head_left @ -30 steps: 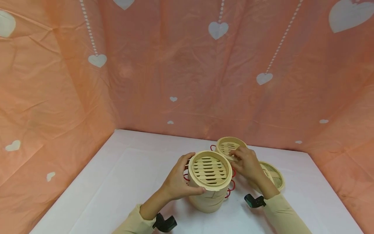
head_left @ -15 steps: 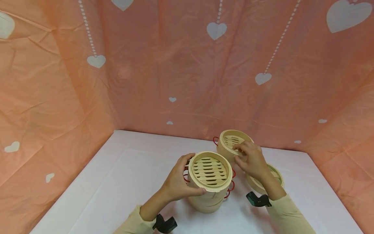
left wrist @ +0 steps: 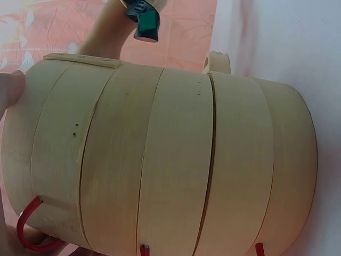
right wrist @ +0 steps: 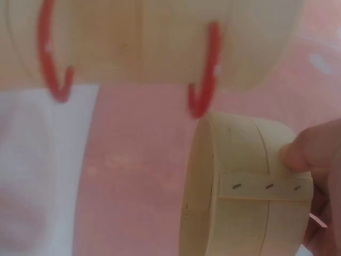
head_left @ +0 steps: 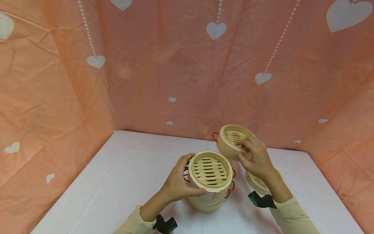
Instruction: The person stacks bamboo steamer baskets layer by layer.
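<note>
My left hand [head_left: 178, 182] grips the upper side of a stack of pale bamboo steamer baskets [head_left: 211, 170], thumb across the near wall and fingers round the left. Slats show in its top tier, and red loop handles stick out at both sides. The left wrist view shows the stacked walls [left wrist: 176, 149] filling most of the frame. Behind and right of the stack, my right hand [head_left: 255, 159] pinches the rim of a single steamer basket [head_left: 226, 148], fingers inside and thumb outside. This basket [right wrist: 242, 160] hangs tilted above the table, its stapled wall seam facing the right wrist camera.
A round bamboo steamer lid [head_left: 257, 183] lies on the white table [head_left: 140, 169] under my right forearm, partly hidden by it. Pink-orange cloth [head_left: 187, 71] with white hearts walls the back and sides. Black wrist cameras [head_left: 165, 224] sit under both wrists.
My right hand has lifted the single steamer basket up and slightly right, away from beside the stack, uncovering more table. The left hand and the stack stay in place.
</note>
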Demonstrator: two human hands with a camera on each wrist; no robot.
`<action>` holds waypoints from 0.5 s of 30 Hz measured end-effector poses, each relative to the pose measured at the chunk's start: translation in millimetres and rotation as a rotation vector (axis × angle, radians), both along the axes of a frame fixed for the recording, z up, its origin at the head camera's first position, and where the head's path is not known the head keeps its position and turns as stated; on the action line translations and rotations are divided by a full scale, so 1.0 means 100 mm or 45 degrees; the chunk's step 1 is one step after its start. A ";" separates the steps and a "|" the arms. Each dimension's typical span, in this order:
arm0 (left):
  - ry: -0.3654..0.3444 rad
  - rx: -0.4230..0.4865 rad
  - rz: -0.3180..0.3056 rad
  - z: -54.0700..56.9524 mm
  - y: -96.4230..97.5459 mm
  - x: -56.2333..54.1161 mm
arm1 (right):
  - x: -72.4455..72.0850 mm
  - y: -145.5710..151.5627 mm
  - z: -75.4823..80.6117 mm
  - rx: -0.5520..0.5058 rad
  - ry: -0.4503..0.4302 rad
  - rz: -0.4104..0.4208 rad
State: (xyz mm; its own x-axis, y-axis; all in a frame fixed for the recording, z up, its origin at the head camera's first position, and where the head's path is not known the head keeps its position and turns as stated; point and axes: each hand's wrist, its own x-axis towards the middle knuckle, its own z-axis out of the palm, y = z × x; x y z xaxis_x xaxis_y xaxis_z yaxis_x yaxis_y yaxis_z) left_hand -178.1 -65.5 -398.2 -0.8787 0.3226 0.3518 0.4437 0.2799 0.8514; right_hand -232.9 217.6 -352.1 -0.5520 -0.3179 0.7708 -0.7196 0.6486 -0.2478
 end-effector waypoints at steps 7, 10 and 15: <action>0.023 -0.025 0.006 0.00 0.00 0.00 | 0.11 -0.04 0.12 -0.041 -0.027 0.013; 0.013 -0.024 0.008 0.00 -0.01 0.00 | 0.14 -0.06 0.16 -0.040 -0.009 0.027; 0.029 -0.026 -0.008 0.00 -0.01 0.00 | 0.19 -0.09 0.22 -0.046 0.013 0.058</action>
State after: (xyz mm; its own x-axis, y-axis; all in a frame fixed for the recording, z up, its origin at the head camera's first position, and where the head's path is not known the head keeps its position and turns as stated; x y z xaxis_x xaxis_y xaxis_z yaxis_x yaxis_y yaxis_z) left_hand -178.1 -66.8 -398.2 -0.8683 0.3354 0.3654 0.4650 0.2939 0.8351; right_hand -214.0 208.6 -330.6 -0.5295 -0.3146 0.7878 -0.7508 0.6061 -0.2626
